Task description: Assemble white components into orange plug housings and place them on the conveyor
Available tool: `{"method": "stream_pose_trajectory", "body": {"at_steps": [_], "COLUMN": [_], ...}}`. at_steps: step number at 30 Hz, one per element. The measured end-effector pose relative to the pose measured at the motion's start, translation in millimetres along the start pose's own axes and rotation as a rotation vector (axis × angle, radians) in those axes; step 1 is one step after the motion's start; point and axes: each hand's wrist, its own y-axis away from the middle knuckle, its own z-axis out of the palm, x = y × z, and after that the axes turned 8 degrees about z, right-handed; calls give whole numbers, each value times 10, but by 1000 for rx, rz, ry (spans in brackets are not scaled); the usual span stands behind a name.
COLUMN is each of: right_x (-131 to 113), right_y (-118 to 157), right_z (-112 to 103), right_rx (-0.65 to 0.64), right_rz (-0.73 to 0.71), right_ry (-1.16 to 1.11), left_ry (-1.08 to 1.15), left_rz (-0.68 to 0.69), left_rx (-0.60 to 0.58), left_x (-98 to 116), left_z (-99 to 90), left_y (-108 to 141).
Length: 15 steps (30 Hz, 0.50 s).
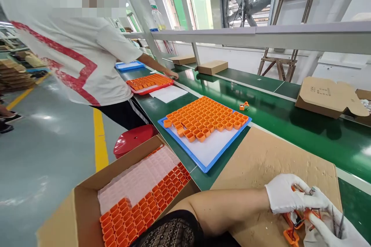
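My left hand (285, 195), in a white glove, is closed on an orange plastic part (290, 220) with dark pieces in it, at the lower right over the cardboard sheet. My right hand (330, 216), gloved too, meets it from the right, its fingers bent at the same part. Two thin dark metal points, like tweezers (337, 222), stick up from the right hand. The fingers hide much of the part. Left of the hands, a blue tray (205, 166) carries rows of small orange plastic cups (199, 117) on white paper.
A carton (66, 216) of orange cups stands at lower left by a red stool (133, 139). A co-worker (72, 46) stands beyond, by a red tray (153, 89). One orange piece (244, 106) lies on the green belt (278, 112); an opened cardboard box (324, 96) sits farther right.
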Motion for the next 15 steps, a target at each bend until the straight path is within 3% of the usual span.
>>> {"method": "stream_pose_trajectory", "body": {"at_steps": [5,8,12,15], "right_x": [-138,-263,-467,-646], "right_y": [175,238,291,334], "right_z": [-18,-28,-22,31], "right_rx": [14,103,170,197], "right_rz": [-138,-241,-368,-501], "right_ry": [142,272,442,497], "left_ry": [-11,77,178,195], "left_rz": [1,-6,-58,-38], "left_rx": [-38,-33,14,-17], "left_x": [-63,-76,2,67], "left_z": [25,21,-2,-20], "left_y": [-26,-23,27,61]}}
